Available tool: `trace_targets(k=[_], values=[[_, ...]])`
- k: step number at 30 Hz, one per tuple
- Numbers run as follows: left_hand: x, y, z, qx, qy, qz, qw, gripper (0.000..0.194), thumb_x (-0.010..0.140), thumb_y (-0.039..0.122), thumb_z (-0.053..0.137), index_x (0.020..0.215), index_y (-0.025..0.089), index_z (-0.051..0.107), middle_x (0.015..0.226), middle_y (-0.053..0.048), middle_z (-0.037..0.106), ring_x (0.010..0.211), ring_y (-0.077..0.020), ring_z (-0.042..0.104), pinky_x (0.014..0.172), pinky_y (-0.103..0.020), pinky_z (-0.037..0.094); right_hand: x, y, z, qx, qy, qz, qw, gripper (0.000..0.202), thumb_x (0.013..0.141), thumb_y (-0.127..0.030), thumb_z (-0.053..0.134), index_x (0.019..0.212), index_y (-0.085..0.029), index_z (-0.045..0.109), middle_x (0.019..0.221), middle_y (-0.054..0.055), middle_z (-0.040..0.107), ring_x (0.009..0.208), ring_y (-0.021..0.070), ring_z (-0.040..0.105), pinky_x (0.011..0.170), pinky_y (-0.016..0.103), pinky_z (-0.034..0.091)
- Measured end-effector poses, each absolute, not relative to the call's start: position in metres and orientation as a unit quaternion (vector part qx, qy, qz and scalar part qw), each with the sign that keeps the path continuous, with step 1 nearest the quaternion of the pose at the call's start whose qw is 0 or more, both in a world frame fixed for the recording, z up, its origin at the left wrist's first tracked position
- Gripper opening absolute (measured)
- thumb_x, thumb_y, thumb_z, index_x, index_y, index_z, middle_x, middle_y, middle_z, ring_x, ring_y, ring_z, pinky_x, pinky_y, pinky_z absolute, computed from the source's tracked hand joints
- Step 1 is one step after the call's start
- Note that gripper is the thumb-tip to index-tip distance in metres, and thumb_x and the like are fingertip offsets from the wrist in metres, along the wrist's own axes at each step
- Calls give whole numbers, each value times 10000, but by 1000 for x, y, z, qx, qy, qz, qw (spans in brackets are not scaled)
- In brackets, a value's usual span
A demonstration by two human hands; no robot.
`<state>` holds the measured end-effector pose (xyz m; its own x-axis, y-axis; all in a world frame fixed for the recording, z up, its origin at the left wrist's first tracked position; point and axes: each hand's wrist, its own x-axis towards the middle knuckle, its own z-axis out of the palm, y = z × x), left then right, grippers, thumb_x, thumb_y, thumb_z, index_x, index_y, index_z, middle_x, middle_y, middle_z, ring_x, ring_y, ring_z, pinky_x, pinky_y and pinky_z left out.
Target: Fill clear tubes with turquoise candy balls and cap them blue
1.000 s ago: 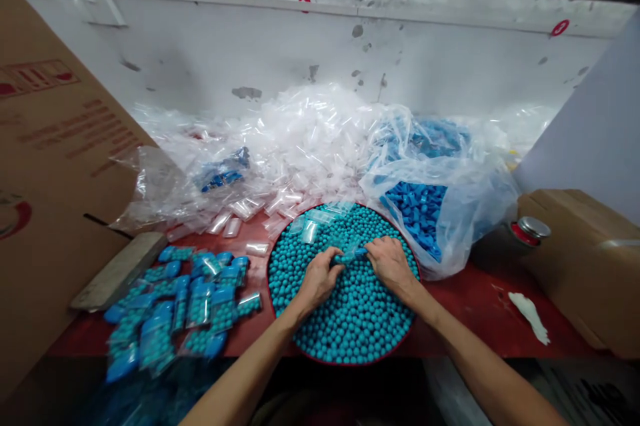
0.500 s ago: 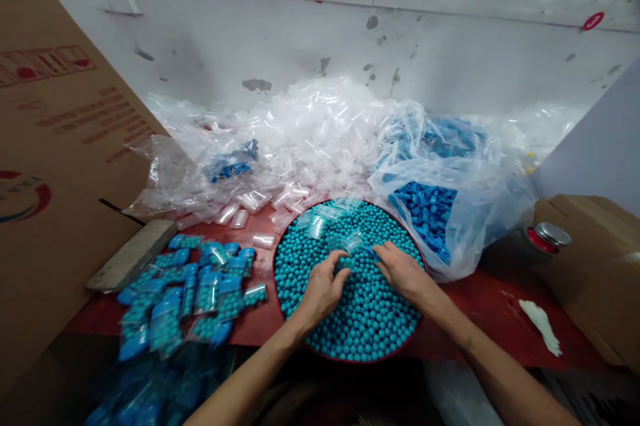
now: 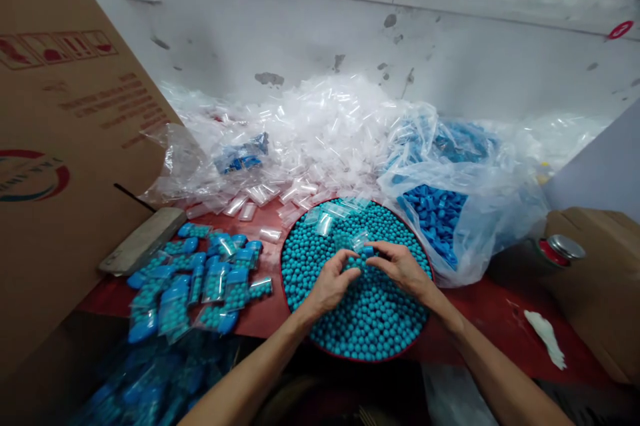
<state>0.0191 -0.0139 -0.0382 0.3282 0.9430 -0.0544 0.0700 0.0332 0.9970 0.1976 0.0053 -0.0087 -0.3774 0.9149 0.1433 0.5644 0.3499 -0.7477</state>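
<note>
A round red tray (image 3: 283, 279) full of small teal balls (image 3: 373, 319) sits at the table's front edge. Over the balls, my left hand (image 3: 336, 279) pinches a small clear packet with teal balls inside. My right hand (image 3: 400, 267) is closed on a blue cap (image 3: 369, 251) at the packet's right end, and the two hands nearly meet. Several clear sleeves (image 3: 325, 224) lie on the balls at the tray's far side. Left of the tray, filled packets with blue caps (image 3: 216, 281) are spread on the red table (image 3: 260, 323).
Clear sleeves (image 3: 330, 126) are heaped along the white wall (image 3: 215, 33). A plastic bag of blue caps (image 3: 435, 216) stands behind the tray's right side. Cardboard boxes (image 3: 60, 113) flank both sides. A grey block (image 3: 143, 243) lies at left, a silver-lidded jar (image 3: 565, 248) at right.
My right hand has moved left, bringing the blue cap to the packet in my left hand. The whole view has shifted slightly.
</note>
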Motion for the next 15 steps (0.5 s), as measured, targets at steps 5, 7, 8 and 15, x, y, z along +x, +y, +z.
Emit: trace_targets(k=[5, 7, 8, 15], values=[[12, -12, -36, 515, 404, 368, 660, 312, 761, 312, 490, 1040, 177, 463, 652, 45, 435, 503, -77, 456, 452, -188, 347, 193, 8, 0, -467, -794, 271, 280, 258, 808, -233, 466, 1046, -206, 561, 981, 50, 618, 932, 183, 546, 844, 341, 413], [11, -13, -35, 533, 392, 377, 648, 294, 761, 293, 499, 1027, 170, 478, 720, 24, 481, 570, -85, 476, 523, -203, 383, 187, 4, 1, -445, -799, 307, 264, 294, 824, -220, 433, 1101, -206, 531, 1053, 48, 606, 971, 168, 548, 859, 316, 416], [10, -13, -34, 548, 390, 386, 631, 281, 757, 275, 507, 1017, 168, 490, 781, 8, 505, 642, -99, 493, 584, -215, 399, 184, 2, 1, -435, -804, 315, 255, 314, 828, -218, 424, 1128, -203, 516, 1085, 50, 597, 991, 165, 545, 870, 308, 412], [7, -16, -29, 576, 387, 388, 607, 224, 756, 205, 492, 976, 162, 500, 891, -9, 542, 825, -130, 484, 761, -249, 382, 191, -5, 4, -412, -863, 263, 122, 404, 829, -241, 418, 1233, -235, 430, 1173, 59, 546, 1035, 198, 524, 864, 328, 410]])
